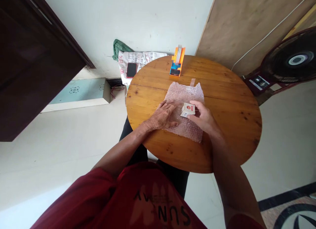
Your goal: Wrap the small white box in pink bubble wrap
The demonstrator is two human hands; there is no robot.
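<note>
A sheet of pinkish bubble wrap lies on the round wooden table. My left hand rests flat on the sheet's left part, fingers spread. Over the middle of the sheet, my right hand grips a small white box with red print, thumb and fingers on its right side. Whether the box touches the wrap is hard to tell. A strip of clear tape sticks out at the wrap's top edge.
An orange and blue tape dispenser stands at the table's far edge. Behind the left edge, a phone lies on a printed white bag. A large fan is at the right.
</note>
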